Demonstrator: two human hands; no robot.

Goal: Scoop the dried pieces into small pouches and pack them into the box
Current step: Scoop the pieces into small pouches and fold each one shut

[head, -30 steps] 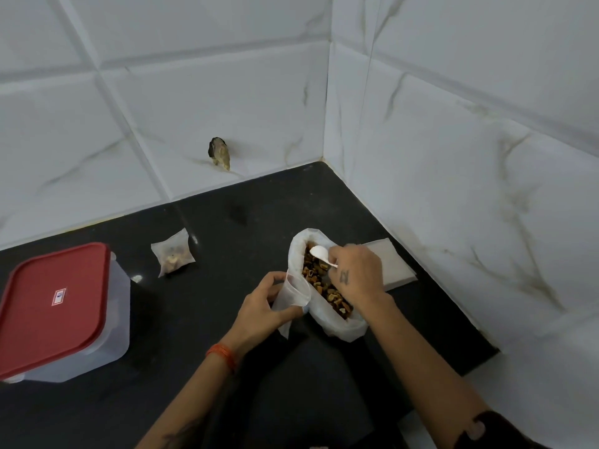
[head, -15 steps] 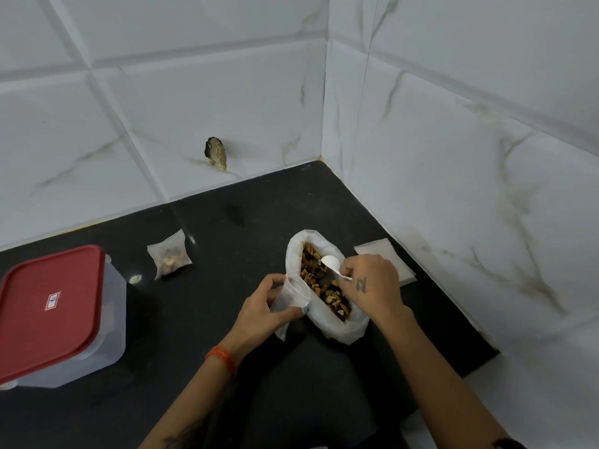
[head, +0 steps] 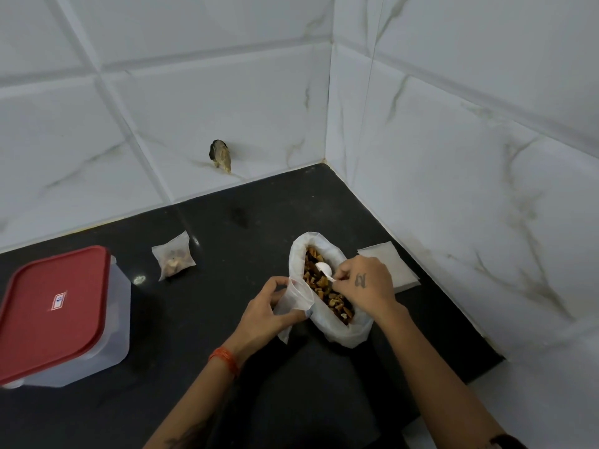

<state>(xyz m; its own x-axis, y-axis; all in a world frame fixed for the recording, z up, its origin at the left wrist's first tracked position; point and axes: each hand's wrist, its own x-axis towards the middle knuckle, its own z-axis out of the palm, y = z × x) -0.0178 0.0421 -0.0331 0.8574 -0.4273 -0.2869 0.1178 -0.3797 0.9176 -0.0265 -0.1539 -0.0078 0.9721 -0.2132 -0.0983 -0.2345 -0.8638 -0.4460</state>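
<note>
A white plastic bag [head: 337, 328] full of brown dried pieces [head: 324, 286] lies open on the black counter [head: 227, 228]. My right hand [head: 366, 283] pinches a small white spoon [head: 324, 270] whose bowl sits over the pieces. Just left of the bag, my left hand [head: 269, 312] holds a small empty clear pouch [head: 296, 294] with its mouth open toward the bag. One filled pouch [head: 173, 259] lies further left. The clear plastic box [head: 113, 319] with its red lid [head: 52, 309] on stands at the far left.
A stack of flat white empty pouches [head: 389, 267] lies behind my right hand by the tiled wall. A small brownish object [head: 221, 156] clings to the back wall tiles. The counter ends at a white edge on the right.
My right hand has drawn back toward me along the bag with the spoon. My left hand keeps its hold on the open pouch.
</note>
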